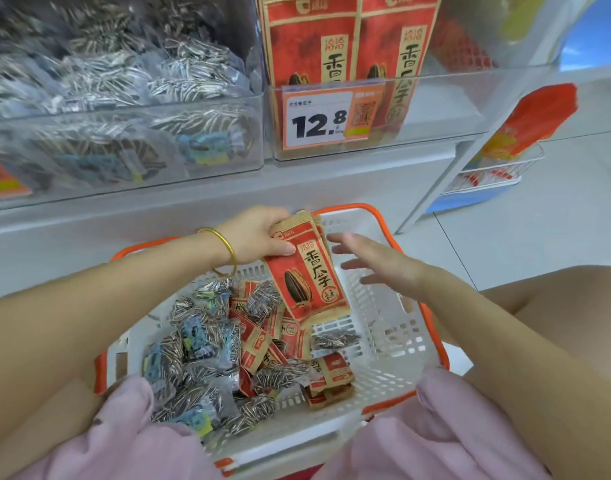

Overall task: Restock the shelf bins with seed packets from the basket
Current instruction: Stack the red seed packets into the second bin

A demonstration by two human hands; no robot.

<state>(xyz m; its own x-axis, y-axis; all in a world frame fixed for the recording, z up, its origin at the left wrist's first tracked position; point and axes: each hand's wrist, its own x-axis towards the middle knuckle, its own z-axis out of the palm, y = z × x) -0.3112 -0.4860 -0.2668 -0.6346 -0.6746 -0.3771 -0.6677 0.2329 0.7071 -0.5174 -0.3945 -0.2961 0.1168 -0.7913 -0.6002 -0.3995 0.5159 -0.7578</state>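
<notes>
Basket holding seed packets, left hand gripping red packets, bins stocked

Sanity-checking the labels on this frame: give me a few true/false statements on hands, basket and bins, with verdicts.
1. The left hand grips a red packet above the basket. True.
2. The right hand grips a packet too. False: its fingers are spread and hold nothing.
3. The price tag reads 12.8. True.
4. The bin behind that tag holds silver packets. False: the right bin holds red packets; the silver packets fill the left bin.
</notes>
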